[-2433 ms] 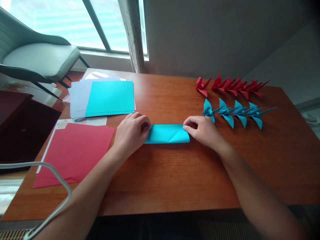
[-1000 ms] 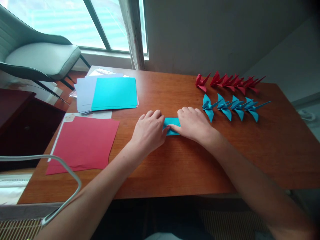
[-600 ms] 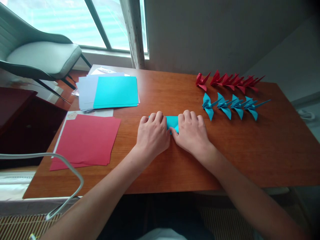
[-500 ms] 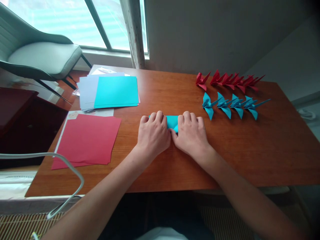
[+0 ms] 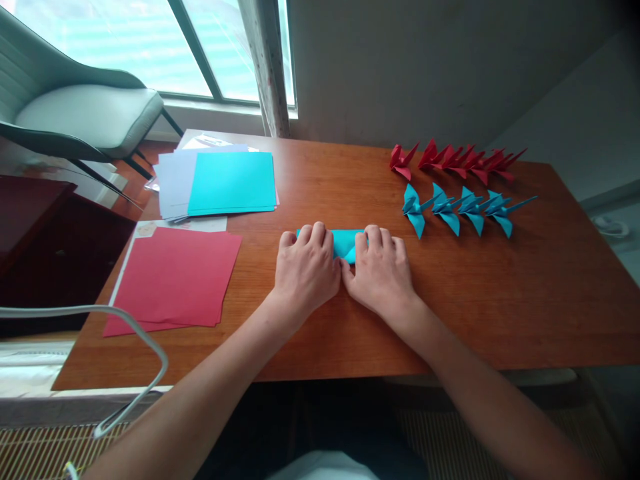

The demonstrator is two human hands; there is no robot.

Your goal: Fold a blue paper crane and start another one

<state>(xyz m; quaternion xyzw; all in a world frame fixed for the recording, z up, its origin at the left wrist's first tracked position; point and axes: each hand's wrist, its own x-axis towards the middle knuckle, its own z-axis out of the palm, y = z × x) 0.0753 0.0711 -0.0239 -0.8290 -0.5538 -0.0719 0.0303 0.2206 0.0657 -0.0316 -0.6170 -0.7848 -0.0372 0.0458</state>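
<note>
A folded cyan paper (image 5: 344, 243) lies flat on the wooden table (image 5: 350, 333), mostly covered by both hands. My left hand (image 5: 306, 270) rests on its left half with fingers curled over the far edge. My right hand (image 5: 381, 270) presses on its right half the same way, and the thumbs meet at the middle. Only a small strip of the paper shows between the hands.
A stack of cyan and lilac sheets (image 5: 220, 181) and red sheets (image 5: 175, 277) lie to the left. Rows of red cranes (image 5: 457, 160) and blue cranes (image 5: 463, 208) stand at the back right. A grey chair (image 5: 80, 113) is by the window; a white cable (image 5: 135, 340) hangs at the left.
The long cyan strip was held at its two ends; since then both hands came together over it, folded shorter. In the last half second they barely moved.
</note>
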